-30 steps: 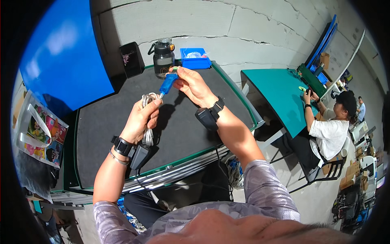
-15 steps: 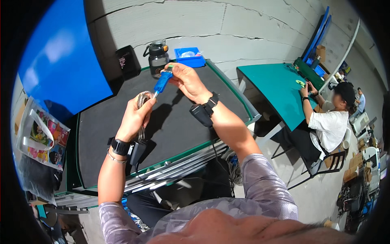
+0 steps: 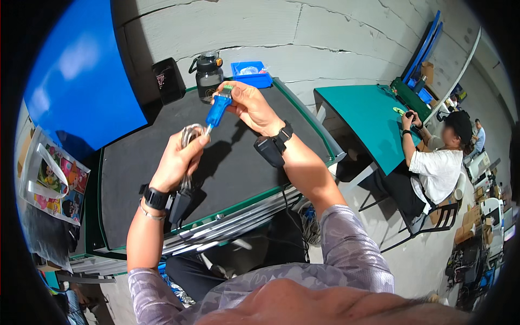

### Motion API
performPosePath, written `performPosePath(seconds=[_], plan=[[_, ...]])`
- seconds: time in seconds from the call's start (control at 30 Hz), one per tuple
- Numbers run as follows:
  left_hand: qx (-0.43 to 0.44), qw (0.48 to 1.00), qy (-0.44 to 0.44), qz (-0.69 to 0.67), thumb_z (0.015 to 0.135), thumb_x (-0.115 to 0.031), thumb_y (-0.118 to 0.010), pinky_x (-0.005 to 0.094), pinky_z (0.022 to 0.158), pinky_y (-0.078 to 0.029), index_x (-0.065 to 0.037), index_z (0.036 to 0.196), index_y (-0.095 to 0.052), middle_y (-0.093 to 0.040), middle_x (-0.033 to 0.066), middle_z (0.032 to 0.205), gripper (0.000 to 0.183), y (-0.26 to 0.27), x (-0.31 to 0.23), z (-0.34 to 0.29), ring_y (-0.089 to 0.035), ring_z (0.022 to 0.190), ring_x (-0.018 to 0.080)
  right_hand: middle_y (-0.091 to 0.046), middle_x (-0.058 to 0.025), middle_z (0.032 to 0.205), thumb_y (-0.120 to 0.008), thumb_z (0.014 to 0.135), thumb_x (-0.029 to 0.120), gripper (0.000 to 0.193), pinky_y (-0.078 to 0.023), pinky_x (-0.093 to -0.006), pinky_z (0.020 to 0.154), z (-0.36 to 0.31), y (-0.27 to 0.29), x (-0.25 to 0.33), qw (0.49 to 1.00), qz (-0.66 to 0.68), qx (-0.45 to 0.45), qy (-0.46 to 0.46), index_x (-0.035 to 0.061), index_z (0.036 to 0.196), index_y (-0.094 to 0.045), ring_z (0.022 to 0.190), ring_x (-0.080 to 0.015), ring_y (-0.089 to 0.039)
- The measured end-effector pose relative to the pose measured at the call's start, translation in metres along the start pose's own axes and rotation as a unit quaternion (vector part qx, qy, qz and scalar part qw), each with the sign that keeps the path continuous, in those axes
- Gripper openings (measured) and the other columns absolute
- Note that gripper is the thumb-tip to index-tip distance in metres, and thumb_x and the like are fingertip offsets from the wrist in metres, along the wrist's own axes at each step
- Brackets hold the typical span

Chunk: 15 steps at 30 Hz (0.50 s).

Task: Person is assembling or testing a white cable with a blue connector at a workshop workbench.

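Both hands hang over the near-to-middle part of the dark grey tabletop, with the blue cable connector raised between them. The left hand has its grip closed on the coiled silver cable, thumb pressed on the strand just where it enters the connector's near end; part of the bundle hangs below the fingers. The right hand stands farther off and to the right — its grip is pinched at the connector's far, metal end, thumb on the right side, beside a small green terminal block. The connector slants, its far end leaning right.

Beyond the hands, along the far edge, stand a black box on the left, a black-lidded bottle near the right hand, and a blue bin with clear plastic packaging inside. A large blue panel rises at the left, with a colourful printed bag nearer. Well apart on the right — a seated co-worker in a white top, hands raised at a green tabletop
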<state>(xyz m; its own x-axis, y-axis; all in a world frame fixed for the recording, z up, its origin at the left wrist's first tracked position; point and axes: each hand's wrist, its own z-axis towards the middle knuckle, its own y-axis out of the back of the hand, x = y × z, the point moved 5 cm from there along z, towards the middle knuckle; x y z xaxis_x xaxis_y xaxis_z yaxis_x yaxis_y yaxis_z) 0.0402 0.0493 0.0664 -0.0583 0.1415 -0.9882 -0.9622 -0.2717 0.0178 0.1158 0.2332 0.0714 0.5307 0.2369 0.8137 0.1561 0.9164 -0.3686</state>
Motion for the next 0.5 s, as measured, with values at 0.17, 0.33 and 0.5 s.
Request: performPosePath(seconds=[0.17, 0.33, 0.5], plan=[[-0.021, 0.998, -0.03, 0.051, 0.097, -0.023, -0.059, 0.0209, 0.037, -0.026, -0.005, 0.097, -0.055, -0.042, -0.0054, 0.057, 0.018, -0.002, 0.002, -0.002, -0.033, 0.04, 0.003, -0.067, -0.004, 0.1, -0.065, 0.093, 0.031, 0.034, -0.052, -0.0321, 0.089, 0.002, -0.008, -0.005, 0.999, -0.015, -0.016, 0.026, 0.004, 0.113, -0.062, 0.098, -0.0155, -0.065], [0.001, 0.998, 0.034, -0.051, 0.097, -0.022, -0.058, 0.0204, 0.039, -0.026, -0.006, 0.097, -0.054, -0.039, -0.0067, 0.058, 0.017, 0.0, 0.009, 0.004, -0.031, 0.042, 0.003, -0.067, -0.0012, 0.099, -0.064, 0.094, 0.035, 0.033, -0.05, -0.0277, 0.083, -0.003, 0.001, -0.004, 0.993, -0.087, -0.075, -0.042, 0.0066, 0.111, -0.064, 0.09, -0.011, -0.063], [-0.005, 0.999, 0.034, -0.032, 0.098, -0.025, -0.057, 0.0205, 0.039, -0.024, -0.009, 0.091, -0.051, -0.036, -0.0062, 0.059, 0.018, 0.005, 0.005, 0.001, -0.03, 0.042, 0.0033, -0.067, -0.0044, 0.099, -0.061, 0.096, 0.032, 0.031, -0.05, -0.0316, 0.088, 0.0, -0.001, -0.014, 0.996, -0.003, -0.06, -0.059, 0.0049, 0.111, -0.063, 0.095, -0.0139, -0.063]])
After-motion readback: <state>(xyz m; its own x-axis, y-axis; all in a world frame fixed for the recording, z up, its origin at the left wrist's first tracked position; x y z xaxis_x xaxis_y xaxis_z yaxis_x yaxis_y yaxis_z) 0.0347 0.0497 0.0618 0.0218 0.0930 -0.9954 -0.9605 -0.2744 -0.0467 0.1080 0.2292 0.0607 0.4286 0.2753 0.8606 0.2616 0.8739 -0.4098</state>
